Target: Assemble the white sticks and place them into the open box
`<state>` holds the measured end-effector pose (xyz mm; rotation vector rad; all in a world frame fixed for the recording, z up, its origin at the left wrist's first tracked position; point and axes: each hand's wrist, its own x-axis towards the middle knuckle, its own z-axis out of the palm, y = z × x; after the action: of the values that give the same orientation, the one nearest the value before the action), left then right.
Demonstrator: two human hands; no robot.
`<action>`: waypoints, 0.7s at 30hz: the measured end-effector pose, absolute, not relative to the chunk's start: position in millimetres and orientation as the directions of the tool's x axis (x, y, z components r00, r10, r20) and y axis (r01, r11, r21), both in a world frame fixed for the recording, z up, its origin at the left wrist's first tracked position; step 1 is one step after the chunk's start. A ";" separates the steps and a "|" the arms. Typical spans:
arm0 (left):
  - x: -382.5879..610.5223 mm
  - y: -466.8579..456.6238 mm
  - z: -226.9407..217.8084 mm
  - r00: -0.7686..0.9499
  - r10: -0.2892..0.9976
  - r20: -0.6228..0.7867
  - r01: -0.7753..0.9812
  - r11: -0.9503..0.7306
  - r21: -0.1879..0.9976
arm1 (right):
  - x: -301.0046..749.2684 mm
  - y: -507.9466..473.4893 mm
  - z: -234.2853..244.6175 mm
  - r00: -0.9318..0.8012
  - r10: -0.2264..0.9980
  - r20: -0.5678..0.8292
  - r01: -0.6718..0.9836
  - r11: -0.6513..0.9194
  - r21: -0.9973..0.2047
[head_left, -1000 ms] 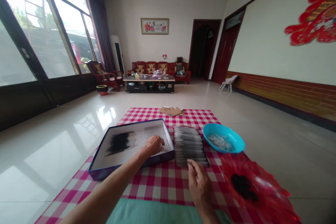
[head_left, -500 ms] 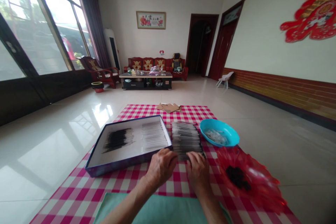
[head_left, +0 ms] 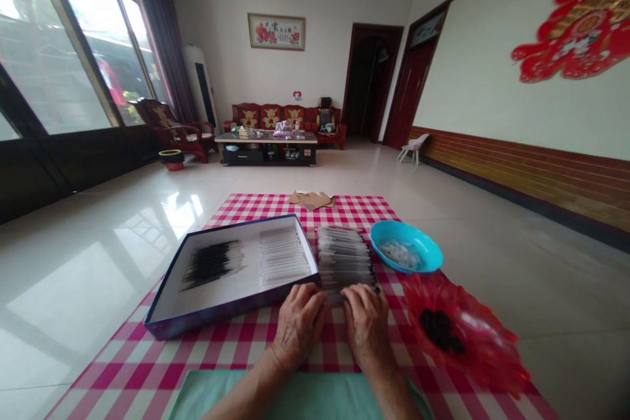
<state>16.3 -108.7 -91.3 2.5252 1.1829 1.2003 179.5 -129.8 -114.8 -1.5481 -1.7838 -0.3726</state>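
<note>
A row of slim clear pens with dark ends (head_left: 345, 256) lies side by side on the checked cloth. My left hand (head_left: 300, 318) is at the left near end of this row, its fingers curled and closed. At the right near end, my right hand (head_left: 367, 321) has its fingers bent down and pressed together. Between them they grip the ends of the nearest pen, mostly hidden by the fingers. Left of the row stands a shallow blue-edged box (head_left: 216, 318), holding thin black pen refills (head_left: 212, 264) and clear tubes (head_left: 283, 256).
A blue bowl (head_left: 433, 251) with small whitish pieces stands right of the pens. Nearer, a red petal-shaped dish (head_left: 485, 348) holds small black pieces. Torn cardboard (head_left: 311, 199) lies at the cloth's far edge. A green cloth (head_left: 315, 397) lies under my forearms.
The view has shifted slightly to the right. My right hand has drawn a little closer to my left at the near end of the row; both stay closed.
</note>
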 end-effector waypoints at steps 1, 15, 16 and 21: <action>17.4 -109.7 -88.8 0.413 0.671 0.616 0.605 -0.708 0.365 | 177.5 -131.4 -113.3 -0.025 0.729 0.684 0.938 0.253 -0.235; 16.9 -104.2 -104.3 0.462 0.684 0.565 0.648 -0.695 0.311 | 183.5 -132.7 -109.9 0.537 0.726 0.429 0.455 0.179 -0.872; 16.7 -104.0 -103.3 0.468 0.687 0.557 0.650 -0.694 0.311 | 186.3 -132.7 -110.7 0.562 0.762 0.323 0.340 0.143 -0.929; 18.0 -106.6 -97.0 0.466 0.702 0.538 0.691 -0.669 0.275 | 187.9 -133.0 -109.5 0.544 0.834 0.093 -0.017 0.122 -0.992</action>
<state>18.0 -106.6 -97.0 2.6738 1.2705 0.9959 187.9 -133.0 -109.5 -1.3102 -0.7979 0.7286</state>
